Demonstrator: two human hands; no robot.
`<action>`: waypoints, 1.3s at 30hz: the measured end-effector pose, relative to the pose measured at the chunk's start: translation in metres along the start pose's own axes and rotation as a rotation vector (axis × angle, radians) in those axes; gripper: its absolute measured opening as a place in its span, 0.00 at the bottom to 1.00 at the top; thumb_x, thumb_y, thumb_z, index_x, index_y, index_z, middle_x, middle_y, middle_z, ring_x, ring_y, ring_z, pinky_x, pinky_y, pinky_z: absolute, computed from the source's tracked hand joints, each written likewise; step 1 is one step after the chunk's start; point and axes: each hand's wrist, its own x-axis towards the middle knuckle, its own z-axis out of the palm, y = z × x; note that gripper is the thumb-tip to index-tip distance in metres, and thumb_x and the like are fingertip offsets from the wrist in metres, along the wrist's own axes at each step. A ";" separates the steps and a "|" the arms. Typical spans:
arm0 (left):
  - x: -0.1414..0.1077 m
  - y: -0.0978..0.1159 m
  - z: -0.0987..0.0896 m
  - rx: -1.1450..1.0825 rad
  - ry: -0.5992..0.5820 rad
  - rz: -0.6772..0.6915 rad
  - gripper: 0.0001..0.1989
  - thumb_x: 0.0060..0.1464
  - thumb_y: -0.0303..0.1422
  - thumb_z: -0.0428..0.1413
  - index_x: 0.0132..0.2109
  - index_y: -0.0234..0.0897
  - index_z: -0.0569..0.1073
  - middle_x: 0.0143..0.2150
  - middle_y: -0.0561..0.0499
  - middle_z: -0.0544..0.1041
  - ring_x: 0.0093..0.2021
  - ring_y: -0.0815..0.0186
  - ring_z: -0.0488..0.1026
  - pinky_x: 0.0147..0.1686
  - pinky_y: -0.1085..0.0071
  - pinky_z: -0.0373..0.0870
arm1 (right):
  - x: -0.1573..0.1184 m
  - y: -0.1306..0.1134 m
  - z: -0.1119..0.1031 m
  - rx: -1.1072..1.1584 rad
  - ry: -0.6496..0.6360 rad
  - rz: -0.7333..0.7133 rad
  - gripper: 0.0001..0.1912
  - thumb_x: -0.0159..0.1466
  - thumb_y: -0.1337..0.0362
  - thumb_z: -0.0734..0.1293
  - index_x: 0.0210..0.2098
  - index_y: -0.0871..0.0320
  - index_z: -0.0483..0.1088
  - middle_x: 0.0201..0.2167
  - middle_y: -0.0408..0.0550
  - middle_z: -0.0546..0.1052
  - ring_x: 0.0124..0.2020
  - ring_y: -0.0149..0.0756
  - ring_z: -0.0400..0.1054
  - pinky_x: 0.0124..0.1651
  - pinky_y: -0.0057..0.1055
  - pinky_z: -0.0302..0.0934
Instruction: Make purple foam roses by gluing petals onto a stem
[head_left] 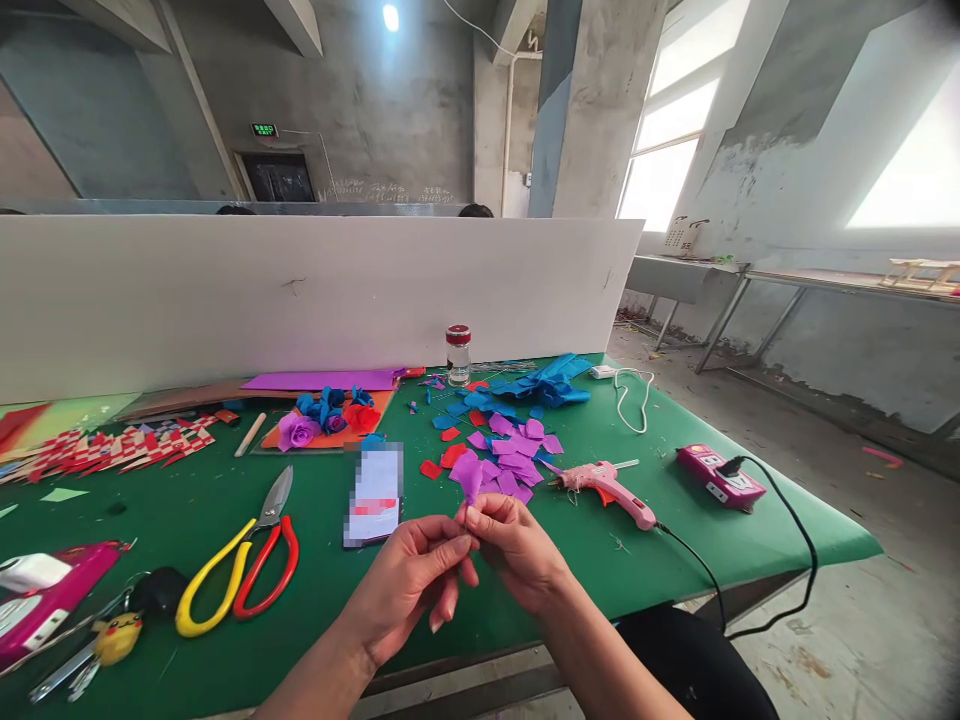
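Observation:
My right hand (517,545) pinches the lower end of a purple paper petal (467,474), which points upward. My left hand (424,570) is right beside it, thumb and forefinger pressed together near the petal's base; whatever lies between them is too small to make out. Loose purple petals (517,455) lie just beyond my hands, with red petals (430,469) and blue petals (445,422) around them. On the right rests a pink glue gun (611,490). A phone (373,495) lies to the left of the petals.
Scissors (259,545) and a keychain figure (118,638) lie left. Finished paper flowers (298,431) sit behind the phone. A glass jar (458,356) stands near the white partition (322,295). A pink power strip (720,476) with a black cable is at right.

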 end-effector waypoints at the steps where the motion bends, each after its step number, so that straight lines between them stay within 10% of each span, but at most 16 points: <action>1: 0.000 0.000 0.000 0.002 0.004 0.011 0.12 0.54 0.39 0.59 0.35 0.32 0.73 0.25 0.51 0.76 0.13 0.77 0.64 0.10 0.82 0.55 | 0.000 -0.001 0.000 -0.006 -0.012 0.003 0.14 0.52 0.56 0.75 0.26 0.61 0.74 0.18 0.39 0.69 0.16 0.25 0.62 0.21 0.24 0.54; 9: -0.004 0.002 0.003 0.081 0.184 0.096 0.13 0.51 0.41 0.60 0.34 0.34 0.74 0.26 0.52 0.75 0.15 0.75 0.66 0.11 0.80 0.60 | 0.000 -0.015 -0.007 -0.249 0.067 -0.030 0.14 0.51 0.58 0.76 0.35 0.59 0.78 0.30 0.45 0.77 0.32 0.31 0.67 0.40 0.29 0.59; 21: 0.000 0.003 0.004 0.370 0.240 0.082 0.16 0.50 0.44 0.59 0.40 0.37 0.76 0.27 0.53 0.75 0.18 0.70 0.69 0.12 0.76 0.59 | -0.003 -0.013 0.005 -0.609 0.293 -0.194 0.12 0.52 0.57 0.72 0.24 0.60 0.76 0.22 0.44 0.74 0.23 0.31 0.64 0.26 0.27 0.56; 25: -0.009 0.021 -0.011 0.750 0.512 0.512 0.08 0.52 0.39 0.59 0.35 0.40 0.76 0.30 0.53 0.75 0.27 0.69 0.70 0.26 0.74 0.67 | -0.009 -0.021 0.010 -1.036 0.432 -0.338 0.07 0.56 0.63 0.69 0.24 0.60 0.77 0.23 0.46 0.74 0.23 0.30 0.62 0.28 0.27 0.55; 28: -0.017 0.032 -0.012 0.913 0.499 0.735 0.04 0.54 0.35 0.58 0.35 0.42 0.77 0.36 0.52 0.75 0.32 0.68 0.70 0.32 0.73 0.68 | -0.012 -0.024 0.017 -1.161 0.447 -0.353 0.06 0.56 0.68 0.68 0.25 0.60 0.77 0.22 0.45 0.74 0.22 0.29 0.62 0.27 0.26 0.54; 39: -0.024 0.038 0.003 1.024 0.492 0.798 0.00 0.53 0.33 0.59 0.34 0.44 0.75 0.34 0.52 0.74 0.39 0.62 0.70 0.40 0.70 0.67 | -0.021 -0.020 0.038 -1.325 0.343 -0.426 0.06 0.58 0.69 0.68 0.28 0.56 0.78 0.23 0.44 0.72 0.23 0.30 0.64 0.26 0.26 0.53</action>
